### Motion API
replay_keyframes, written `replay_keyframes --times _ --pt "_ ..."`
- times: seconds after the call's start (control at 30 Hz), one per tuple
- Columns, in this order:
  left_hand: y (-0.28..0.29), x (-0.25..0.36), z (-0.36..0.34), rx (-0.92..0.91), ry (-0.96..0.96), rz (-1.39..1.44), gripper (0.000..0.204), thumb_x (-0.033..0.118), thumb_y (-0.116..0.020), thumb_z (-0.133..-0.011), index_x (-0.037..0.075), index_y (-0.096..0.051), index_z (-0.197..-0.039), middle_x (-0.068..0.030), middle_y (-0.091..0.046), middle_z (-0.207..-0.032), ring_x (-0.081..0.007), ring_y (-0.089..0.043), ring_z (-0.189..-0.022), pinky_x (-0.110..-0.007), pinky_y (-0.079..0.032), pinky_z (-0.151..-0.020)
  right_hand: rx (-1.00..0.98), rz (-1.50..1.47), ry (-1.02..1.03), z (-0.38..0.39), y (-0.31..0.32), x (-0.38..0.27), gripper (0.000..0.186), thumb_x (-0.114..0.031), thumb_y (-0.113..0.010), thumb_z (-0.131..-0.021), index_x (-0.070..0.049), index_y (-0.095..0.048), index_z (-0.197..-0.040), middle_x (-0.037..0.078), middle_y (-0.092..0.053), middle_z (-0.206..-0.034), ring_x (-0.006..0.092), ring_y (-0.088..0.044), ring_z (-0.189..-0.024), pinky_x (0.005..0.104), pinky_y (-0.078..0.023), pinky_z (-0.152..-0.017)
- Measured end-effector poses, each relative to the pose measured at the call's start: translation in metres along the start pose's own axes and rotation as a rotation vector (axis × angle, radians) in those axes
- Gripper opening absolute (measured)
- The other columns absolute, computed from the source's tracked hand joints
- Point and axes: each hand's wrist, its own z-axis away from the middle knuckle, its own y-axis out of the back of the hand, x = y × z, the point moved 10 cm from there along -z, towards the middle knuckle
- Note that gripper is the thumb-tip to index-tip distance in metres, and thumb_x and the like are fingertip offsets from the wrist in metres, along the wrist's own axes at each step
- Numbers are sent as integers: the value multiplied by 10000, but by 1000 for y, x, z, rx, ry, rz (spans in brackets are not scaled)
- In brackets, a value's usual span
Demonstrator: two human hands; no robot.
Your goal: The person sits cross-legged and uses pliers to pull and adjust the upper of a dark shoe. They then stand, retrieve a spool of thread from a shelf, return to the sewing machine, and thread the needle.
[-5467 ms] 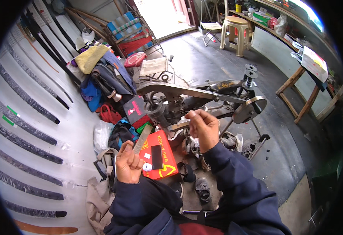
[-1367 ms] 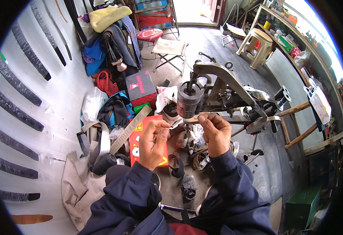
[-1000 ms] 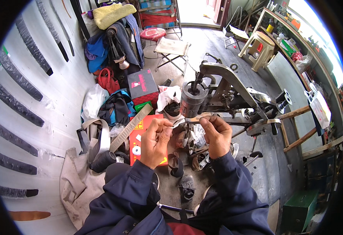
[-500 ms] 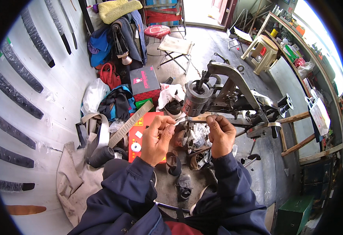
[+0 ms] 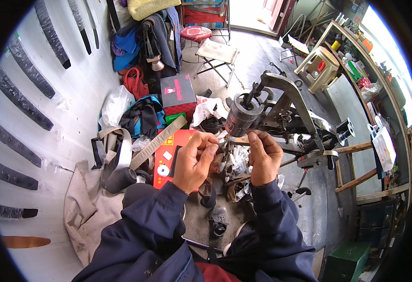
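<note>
My left hand (image 5: 194,162) is raised in front of me, thumb and forefinger brought together in a pinch. Level with it, my right hand (image 5: 265,159) pinches the same way, a short gap to the right. Whatever lies between the fingertips is too fine to make out. Just beyond my right hand stands a dark metal hand-cranked sewing machine (image 5: 305,113). Its round metal drum (image 5: 241,115) sits above and between my hands. Below my left hand lie a red box (image 5: 162,176) and a white thread spool (image 5: 163,169) on it.
A grey shoe (image 5: 218,221) rests on the floor between my feet. Cloths, straps and a patterned shoebox (image 5: 178,94) are piled to the left. Folding stools (image 5: 217,50) stand farther back. A plastic stool (image 5: 320,66) and a cluttered shelf (image 5: 356,77) line the right side.
The view has shifted slightly, so the surroundings sit a little differently. Both hands keep their pinches at nearly the same spots. A dark flat edge now shows beside my left hand.
</note>
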Motion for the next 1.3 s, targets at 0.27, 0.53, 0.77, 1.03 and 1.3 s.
replay_keyframes --times 0.27,0.53,0.77,1.03,1.3 --pt "-1 5 -7 7 -35 40 116 131 -597 -1063 46 -589 -1141 16 -606 -898 -47 -563 -802 -213 -454 -720 -6 -56 86 6 -3 -3 157 -124 -559 -1078 -62 -544 -1222 2 -569 -735 12 -372 -530 196 -275 -477" --pt "-6 19 -22 83 -68 90 178 102 -668 -1015 45 -616 -1175 40 -572 -816 -17 -479 -689 -210 -399 -629 -37 -111 94 2 -12 -2 101 -57 -567 -1063 -83 -486 -1118 84 -706 -845 39 -493 -597 192 -376 -538" --pt "-16 23 -33 93 -53 133 207 112 -713 -990 46 -616 -1161 36 -586 -807 -12 -498 -681 -198 -402 -606 -39 -149 42 0 -16 4 129 -15 -577 -1047 -67 -480 -1113 98 -702 -904 79 -595 -712 200 -428 -578" --pt "-25 22 -46 80 -63 119 94 71 -684 -1010 13 -634 -1064 7 -657 -891 -50 -624 -763 -207 -512 -686 -21 -135 95 -1 -20 -4 101 -49 -574 -1061 -80 -484 -1096 92 -716 -831 29 -454 -539 190 -343 -478" --pt "-6 34 -48 170 -51 478 64 119 -599 -1067 78 -608 -1019 -31 -674 -939 -51 -537 -636 -196 -413 -592 -45 -27 101 10 -14 -9 121 -46 -590 -1046 -42 -502 -1128 94 -720 -844 48 -550 -624 203 -422 -568"
